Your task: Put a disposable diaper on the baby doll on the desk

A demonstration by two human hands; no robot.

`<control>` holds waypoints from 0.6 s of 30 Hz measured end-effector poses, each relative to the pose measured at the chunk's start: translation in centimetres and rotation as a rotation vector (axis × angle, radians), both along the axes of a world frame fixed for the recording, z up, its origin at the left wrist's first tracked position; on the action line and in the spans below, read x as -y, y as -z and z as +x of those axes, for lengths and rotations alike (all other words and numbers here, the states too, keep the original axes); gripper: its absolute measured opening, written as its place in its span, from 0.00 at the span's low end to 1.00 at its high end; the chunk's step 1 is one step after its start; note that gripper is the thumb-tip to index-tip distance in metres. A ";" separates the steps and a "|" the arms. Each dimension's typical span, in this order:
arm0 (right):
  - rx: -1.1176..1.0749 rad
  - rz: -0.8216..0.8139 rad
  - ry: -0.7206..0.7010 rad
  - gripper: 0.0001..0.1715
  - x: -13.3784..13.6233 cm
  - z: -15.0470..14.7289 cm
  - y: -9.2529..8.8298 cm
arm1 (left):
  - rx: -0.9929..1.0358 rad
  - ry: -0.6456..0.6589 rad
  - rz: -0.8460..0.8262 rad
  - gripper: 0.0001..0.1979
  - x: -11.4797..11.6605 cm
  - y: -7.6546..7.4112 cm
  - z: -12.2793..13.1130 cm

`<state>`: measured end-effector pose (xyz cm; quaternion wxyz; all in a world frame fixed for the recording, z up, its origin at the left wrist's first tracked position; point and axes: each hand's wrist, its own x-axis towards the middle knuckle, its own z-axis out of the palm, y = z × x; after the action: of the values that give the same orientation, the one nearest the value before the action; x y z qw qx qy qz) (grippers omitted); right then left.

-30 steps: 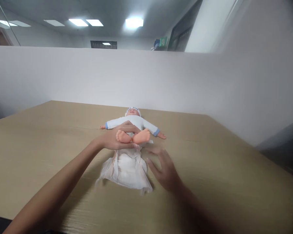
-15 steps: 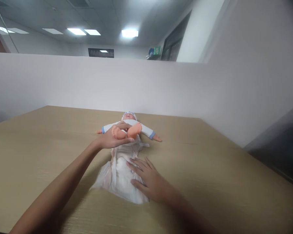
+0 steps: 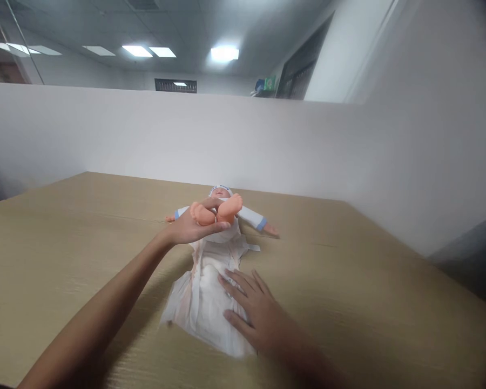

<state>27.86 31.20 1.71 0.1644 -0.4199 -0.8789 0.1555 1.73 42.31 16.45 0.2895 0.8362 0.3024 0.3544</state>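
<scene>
Left hand [image 3: 192, 226]: fingers round lifted ankles of doll [image 3: 230, 208]. Right hand [image 3: 263, 316]: fingers spread on unfolded diaper [image 3: 213, 305], near-middle of worktop [image 3: 372, 302], far end by doll. Diaper looks light, soft, tearable; best held by side edges.

The left hand [image 3: 186, 227] holds a doll's feet [image 3: 230, 205], the right hand [image 3: 259, 312] touching a diaper [image 3: 208, 305].
</scene>
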 end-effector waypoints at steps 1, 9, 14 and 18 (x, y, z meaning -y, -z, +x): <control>0.005 -0.011 0.004 0.39 -0.1 0.0 0.1 | 0.004 0.004 -0.002 0.22 0.0 0.0 0.0; 0.035 0.015 -0.002 0.38 -0.6 0.1 0.8 | -0.047 0.005 -0.017 0.23 0.0 0.2 0.0; 0.045 0.063 -0.029 0.40 -1.1 0.4 1.4 | -0.043 0.025 -0.026 0.23 -0.1 0.4 0.0; 0.008 0.139 -0.039 0.39 -1.1 0.6 1.0 | -0.043 0.033 -0.048 0.24 -0.1 0.5 0.1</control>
<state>28.49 32.29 0.70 0.1866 -0.3911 -0.8961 0.0957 1.78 42.43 15.90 0.3086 0.8413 0.3030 0.3243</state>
